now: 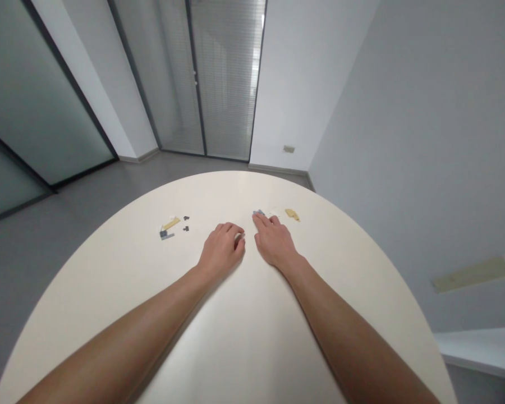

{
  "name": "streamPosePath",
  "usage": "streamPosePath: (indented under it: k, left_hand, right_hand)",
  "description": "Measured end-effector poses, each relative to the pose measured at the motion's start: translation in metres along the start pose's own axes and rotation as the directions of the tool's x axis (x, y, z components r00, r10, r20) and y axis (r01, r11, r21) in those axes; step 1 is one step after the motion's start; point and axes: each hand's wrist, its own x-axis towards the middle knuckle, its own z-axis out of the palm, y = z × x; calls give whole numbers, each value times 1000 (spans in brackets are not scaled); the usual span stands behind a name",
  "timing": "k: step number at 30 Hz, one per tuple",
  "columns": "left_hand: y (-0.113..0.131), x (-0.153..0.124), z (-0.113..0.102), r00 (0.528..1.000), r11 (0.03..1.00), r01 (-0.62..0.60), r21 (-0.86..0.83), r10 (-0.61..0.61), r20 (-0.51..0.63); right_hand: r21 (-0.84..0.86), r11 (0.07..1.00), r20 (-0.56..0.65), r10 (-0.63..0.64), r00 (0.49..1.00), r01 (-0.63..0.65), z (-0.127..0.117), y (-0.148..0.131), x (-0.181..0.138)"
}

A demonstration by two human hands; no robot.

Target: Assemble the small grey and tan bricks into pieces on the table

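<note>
My left hand (223,247) rests on the white table with its fingers curled and its thumb close to the fingertips. Something small and pale may be between them, too small to make out. To its right, my right hand (275,241) lies palm down with its fingers stretched forward. Its index fingertip touches a small group of grey-blue pieces (258,212), partly hidden by the finger. Just beyond the other fingers are small white pieces (274,211), hard to see against the table. A little pile of yellow-tan pieces (292,214) sits farther right.
On the table's left lie a tan strip (171,223), a dark blue-grey piece (163,233), a light grey strip (168,237) and two small dark pieces (186,229). The round table (244,336) has a curved far edge. Glass panels and walls stand beyond.
</note>
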Motion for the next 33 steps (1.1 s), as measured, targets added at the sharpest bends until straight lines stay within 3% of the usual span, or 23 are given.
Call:
streamPosePath:
  k: [11, 33]
  left_hand:
    - [0, 0, 1, 1000, 1000, -9, 23, 9, -12]
    - [-1, 1, 2, 1000, 1000, -14, 21, 14, -17]
  right_hand:
    - [-68, 997, 27, 35, 999, -33, -2, -3, -1]
    - [-40, 994, 4, 104, 995, -103, -1, -8, -8]
